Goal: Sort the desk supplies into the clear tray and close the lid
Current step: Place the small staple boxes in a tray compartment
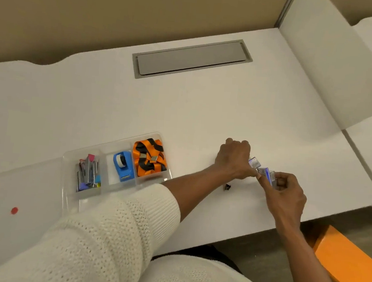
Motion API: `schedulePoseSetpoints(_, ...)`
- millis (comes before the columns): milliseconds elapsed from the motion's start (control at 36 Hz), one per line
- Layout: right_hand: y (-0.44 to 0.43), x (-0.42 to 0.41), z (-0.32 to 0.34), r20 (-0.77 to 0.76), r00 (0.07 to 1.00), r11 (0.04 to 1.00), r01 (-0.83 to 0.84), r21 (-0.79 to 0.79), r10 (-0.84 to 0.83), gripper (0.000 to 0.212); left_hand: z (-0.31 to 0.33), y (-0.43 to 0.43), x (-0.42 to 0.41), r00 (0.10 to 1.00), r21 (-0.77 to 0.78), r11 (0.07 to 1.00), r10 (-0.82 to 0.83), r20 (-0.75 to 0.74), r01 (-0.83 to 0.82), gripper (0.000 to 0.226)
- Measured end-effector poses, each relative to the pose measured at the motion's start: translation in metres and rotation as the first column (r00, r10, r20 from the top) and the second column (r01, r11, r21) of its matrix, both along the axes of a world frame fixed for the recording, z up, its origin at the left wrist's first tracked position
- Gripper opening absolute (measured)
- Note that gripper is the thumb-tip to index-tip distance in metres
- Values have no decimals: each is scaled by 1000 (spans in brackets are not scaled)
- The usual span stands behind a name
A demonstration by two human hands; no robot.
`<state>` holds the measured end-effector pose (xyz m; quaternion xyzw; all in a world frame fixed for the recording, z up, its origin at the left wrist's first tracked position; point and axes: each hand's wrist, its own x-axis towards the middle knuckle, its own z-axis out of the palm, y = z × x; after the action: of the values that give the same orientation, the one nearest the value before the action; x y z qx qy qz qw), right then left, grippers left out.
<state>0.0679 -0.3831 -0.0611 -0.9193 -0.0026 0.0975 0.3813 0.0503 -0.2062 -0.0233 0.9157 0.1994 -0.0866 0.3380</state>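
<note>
hands: left hand (234, 159) and right hand (286, 193) pinch small boxes (265, 171) together, at 3 o'clock from the tray
clear tray (69, 198): holds clips (88, 173), tape dispenser (123, 166), orange lanyard (150, 158)

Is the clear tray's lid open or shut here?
Open. The clear tray shows its binder clips, tape dispenser and lanyard uncovered; its lid lies flat to the left.

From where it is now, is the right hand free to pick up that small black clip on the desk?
Probably not yet: the right hand is holding small boxes. The black clip lies uncovered nearby.
</note>
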Motion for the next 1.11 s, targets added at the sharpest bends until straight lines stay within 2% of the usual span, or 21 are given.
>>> schedulePoseSetpoints(83,17,-6,10,-42,999,998,-6,61,9,76,17,15,-23,996,15,997,75,43,-76,45)
schedulePoseSetpoints(250,68,-35,22,-46,978,976,-197,88,202,52,38,49,-97,961,73,960,262,92,-269,52)
schedulePoseSetpoints(389,117,-77,33,-44,907,908,-417,35,418,49,32,76,-173,856,132,847,515,37,-515,50)
schedulePoseSetpoints(472,140,-102,38,-34,859,858,-511,-55,510,49,23,85,-208,801,135,795,599,-15,-592,50)
schedulePoseSetpoints(583,158,-123,37,-90,829,823,-559,-105,552,51,14,83,-235,807,169,802,588,-56,-573,54)
schedulePoseSetpoints(750,166,-137,35,-145,803,799,-593,-102,578,53,7,73,-256,794,131,806,591,-141,-577,66)
schedulePoseSetpoints(1000,174,-167,35,-116,742,727,-670,-153,660,56,-2,92,-301,733,218,737,671,-112,-640,73)
schedulePoseSetpoints(1111,183,-181,35,-105,696,675,-715,-183,710,64,-12,96,-318,780,268,773,617,-106,-575,69)
